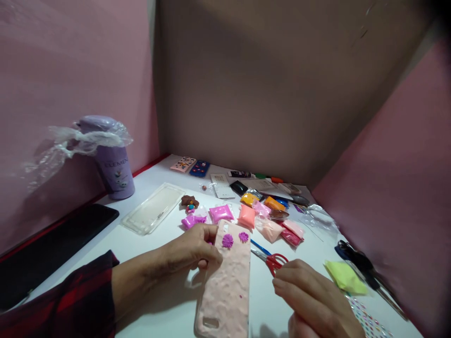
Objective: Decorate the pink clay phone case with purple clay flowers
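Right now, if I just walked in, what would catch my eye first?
Probably the pale pink phone case in the left hand, with two magenta flowers near its top end. Next, the cluster of brightly coloured packets just beyond it. Then the purple tumbler by the left wall, with clear plastic around its upper part.
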`<state>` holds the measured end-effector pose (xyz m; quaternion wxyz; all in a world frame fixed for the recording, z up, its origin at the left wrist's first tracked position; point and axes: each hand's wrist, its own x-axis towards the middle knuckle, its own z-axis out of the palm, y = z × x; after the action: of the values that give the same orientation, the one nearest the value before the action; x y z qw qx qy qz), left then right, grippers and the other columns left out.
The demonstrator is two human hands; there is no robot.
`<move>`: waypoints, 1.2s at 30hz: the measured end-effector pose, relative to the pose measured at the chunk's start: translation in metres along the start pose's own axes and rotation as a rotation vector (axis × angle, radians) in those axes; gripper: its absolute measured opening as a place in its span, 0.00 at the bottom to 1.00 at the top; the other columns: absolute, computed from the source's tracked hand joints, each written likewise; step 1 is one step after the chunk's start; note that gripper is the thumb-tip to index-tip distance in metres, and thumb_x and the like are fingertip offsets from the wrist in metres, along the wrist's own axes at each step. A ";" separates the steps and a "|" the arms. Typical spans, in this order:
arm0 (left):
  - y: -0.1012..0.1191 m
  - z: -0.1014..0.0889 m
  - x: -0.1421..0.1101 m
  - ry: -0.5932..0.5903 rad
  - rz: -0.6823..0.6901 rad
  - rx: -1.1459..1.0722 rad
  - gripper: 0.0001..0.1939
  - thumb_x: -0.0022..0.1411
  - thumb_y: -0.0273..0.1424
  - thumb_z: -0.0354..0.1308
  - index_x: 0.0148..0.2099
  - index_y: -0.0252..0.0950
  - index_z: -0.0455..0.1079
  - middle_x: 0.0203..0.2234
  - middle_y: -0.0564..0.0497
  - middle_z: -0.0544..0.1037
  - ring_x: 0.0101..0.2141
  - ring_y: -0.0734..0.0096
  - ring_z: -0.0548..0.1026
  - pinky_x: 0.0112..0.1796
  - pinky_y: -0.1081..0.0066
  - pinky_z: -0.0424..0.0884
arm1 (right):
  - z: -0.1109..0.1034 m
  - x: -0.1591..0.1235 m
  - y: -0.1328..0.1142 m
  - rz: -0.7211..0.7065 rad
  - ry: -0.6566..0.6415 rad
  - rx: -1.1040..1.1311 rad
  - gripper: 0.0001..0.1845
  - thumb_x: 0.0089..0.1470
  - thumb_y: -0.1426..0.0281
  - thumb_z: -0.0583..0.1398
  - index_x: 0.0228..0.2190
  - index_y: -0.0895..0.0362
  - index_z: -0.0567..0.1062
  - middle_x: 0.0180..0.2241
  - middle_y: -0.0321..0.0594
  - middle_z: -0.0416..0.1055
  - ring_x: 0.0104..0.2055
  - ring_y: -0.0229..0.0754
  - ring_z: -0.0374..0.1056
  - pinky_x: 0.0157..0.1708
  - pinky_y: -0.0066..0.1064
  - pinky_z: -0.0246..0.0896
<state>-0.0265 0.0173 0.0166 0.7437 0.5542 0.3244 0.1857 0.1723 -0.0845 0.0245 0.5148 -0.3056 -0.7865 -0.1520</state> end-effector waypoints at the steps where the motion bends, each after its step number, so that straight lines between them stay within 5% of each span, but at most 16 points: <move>1: 0.000 0.000 0.000 -0.001 0.000 0.000 0.13 0.39 0.21 0.56 0.33 0.32 0.70 0.21 0.54 0.69 0.17 0.82 0.58 0.18 0.76 0.47 | 0.001 -0.001 0.002 -0.017 0.008 0.011 0.16 0.63 0.62 0.48 0.39 0.55 0.72 0.23 0.41 0.72 0.23 0.42 0.70 0.21 0.32 0.65; 14: -0.003 -0.004 0.002 -0.005 -0.006 0.004 0.12 0.40 0.21 0.57 0.33 0.32 0.69 0.23 0.52 0.71 0.17 0.81 0.60 0.18 0.76 0.49 | 0.003 -0.006 -0.002 0.108 -0.067 0.095 0.16 0.65 0.66 0.46 0.39 0.61 0.70 0.23 0.42 0.69 0.23 0.40 0.65 0.21 0.32 0.59; 36: -0.006 0.000 0.000 -0.005 0.051 -0.050 0.11 0.40 0.20 0.55 0.31 0.32 0.68 0.21 0.55 0.68 0.17 0.84 0.55 0.18 0.75 0.44 | -0.003 0.004 0.000 -0.089 -0.179 -0.043 0.16 0.64 0.65 0.48 0.44 0.61 0.69 0.22 0.44 0.73 0.25 0.42 0.70 0.23 0.34 0.68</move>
<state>-0.0266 0.0157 0.0111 0.7532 0.5441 0.3034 0.2113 0.1728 -0.0846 0.0295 0.4286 -0.2936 -0.8386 -0.1637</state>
